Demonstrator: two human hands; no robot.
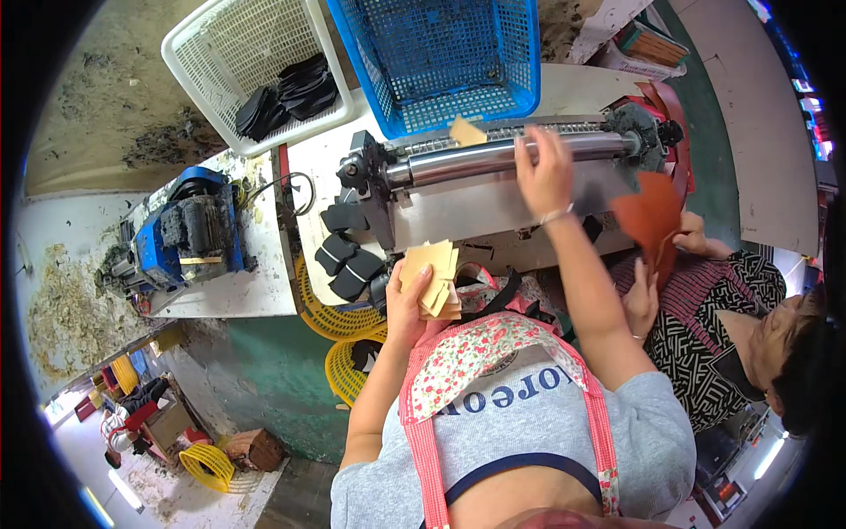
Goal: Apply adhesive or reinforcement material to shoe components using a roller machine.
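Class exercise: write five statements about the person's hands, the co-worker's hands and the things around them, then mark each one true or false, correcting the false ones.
1. The person's left hand holds a stack of flat tan pieces. True.
2. Flat black pieces lie inside the white plastic lattice basket. True.
3. The person's right hand is inside that basket. False: it is at the long, shiny metal roller.
4. The co-worker's hands hold a bright green sheet. False: they hold a reddish-orange sheet.
5. A single tan piece is to the right of the person's right hand. False: it is to the left.
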